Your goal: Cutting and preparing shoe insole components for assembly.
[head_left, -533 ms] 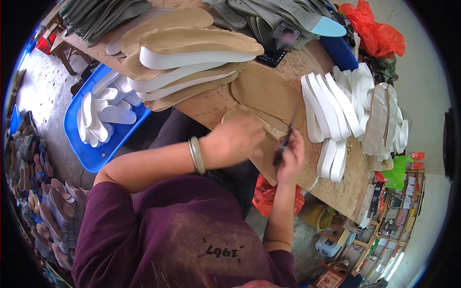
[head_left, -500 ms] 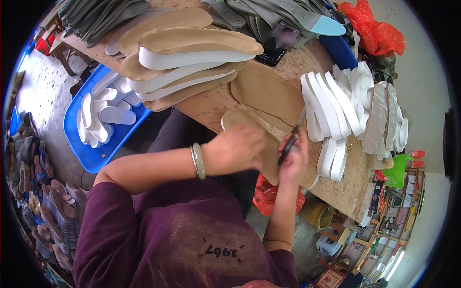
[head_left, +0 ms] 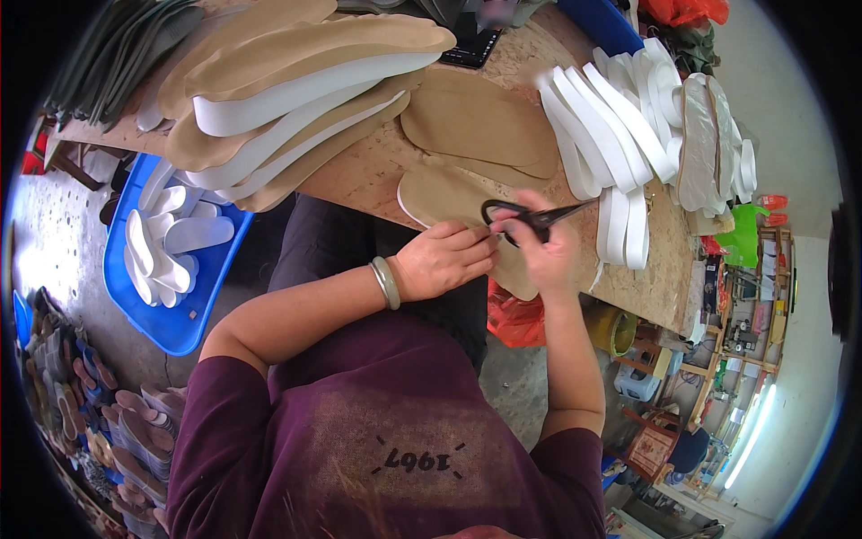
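Head view, centre of the frame: we see the tan insole (head_left: pixel 446 190) across the edge of the table (head_left: pixel 663 292), just above and right of our left hand (head_left: pixel 446 260); its bent fingers meet the near edge, pinching or not we cannot tell. Our right hand (head_left: pixel 548 251) grips black scissors (head_left: pixel 544 218), blades pointing right.

A lit tube lamp (head_left: pixel 751 437) glows near wooden shelves (head_left: pixel 704 401).

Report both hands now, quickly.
Left hand: fingers curled at the tan insole; whether they grip it cannot be told.
Right hand: closed, holding black scissors.
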Tool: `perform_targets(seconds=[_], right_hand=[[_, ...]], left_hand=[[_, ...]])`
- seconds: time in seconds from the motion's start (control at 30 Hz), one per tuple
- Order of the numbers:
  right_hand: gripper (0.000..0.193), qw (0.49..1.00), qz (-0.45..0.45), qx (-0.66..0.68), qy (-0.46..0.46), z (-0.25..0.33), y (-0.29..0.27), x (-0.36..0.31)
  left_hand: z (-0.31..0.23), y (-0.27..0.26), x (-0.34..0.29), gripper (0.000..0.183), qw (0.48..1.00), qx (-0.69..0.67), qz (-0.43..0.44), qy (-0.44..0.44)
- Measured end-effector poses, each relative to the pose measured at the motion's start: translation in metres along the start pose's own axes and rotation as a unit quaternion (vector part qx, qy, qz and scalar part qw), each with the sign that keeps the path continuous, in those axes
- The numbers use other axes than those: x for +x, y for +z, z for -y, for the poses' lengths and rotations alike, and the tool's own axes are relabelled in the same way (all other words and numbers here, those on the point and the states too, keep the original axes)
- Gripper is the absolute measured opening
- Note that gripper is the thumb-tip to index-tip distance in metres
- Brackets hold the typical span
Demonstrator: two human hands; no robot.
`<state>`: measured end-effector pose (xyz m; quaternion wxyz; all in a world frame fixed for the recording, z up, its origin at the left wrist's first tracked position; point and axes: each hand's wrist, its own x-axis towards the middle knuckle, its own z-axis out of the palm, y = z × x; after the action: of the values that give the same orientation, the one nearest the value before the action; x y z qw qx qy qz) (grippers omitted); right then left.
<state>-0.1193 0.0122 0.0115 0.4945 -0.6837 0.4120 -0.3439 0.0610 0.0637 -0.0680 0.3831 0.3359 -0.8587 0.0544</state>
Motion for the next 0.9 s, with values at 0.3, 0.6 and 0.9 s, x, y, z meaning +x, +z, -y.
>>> perform_targets(seconds=[0.3,0.6,0.9], right_hand=[[0.027,0.914,-0.012,-0.283,-0.29,-0.024,0.018,0.027],[0.025,0.984,-0.022,-0.059,-0.168,-0.002,0.007,0.028],[0.021,0.947,-0.077,-0.205,-0.236,-0.04,0.023,0.031]], left_hand=[[0.008,0.002,0.001,0.028,0.999,-0.024,-0.032,-0.003],[0.007,0.002,-0.002,0.026,0.999,-0.031,-0.008,-0.016],[0.011,0.004,0.001,0.025,0.998,-0.043,-0.04,-0.008]])
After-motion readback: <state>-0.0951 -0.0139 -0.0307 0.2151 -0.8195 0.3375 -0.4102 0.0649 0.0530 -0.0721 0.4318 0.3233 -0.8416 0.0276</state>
